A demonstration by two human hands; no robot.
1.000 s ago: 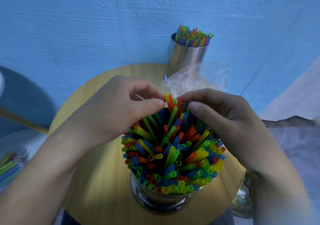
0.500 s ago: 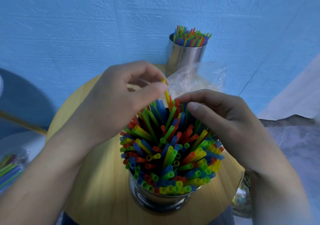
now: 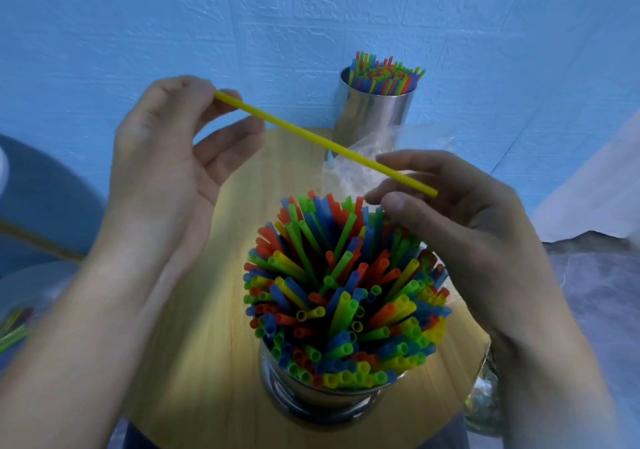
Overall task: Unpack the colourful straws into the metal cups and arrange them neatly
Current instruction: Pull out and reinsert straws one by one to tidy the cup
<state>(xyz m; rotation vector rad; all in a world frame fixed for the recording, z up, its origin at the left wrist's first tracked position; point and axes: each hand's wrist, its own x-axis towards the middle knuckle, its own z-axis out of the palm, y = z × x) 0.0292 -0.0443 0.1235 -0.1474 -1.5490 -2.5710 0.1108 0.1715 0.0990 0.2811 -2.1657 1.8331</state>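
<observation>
Yellow straw (image 3: 311, 138): long, thin, plain, slanting in the air above the full cup (image 3: 311, 403).
Left hand (image 3: 166, 157): pinches its upper end.
Right hand (image 3: 467, 213): fingers loosely curled by its lower end; grip unclear.

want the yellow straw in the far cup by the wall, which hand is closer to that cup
Right. The right hand hovers in front of the far cup, fingertips near its base; the left hand is off to its left, pinching the yellow straw.
</observation>
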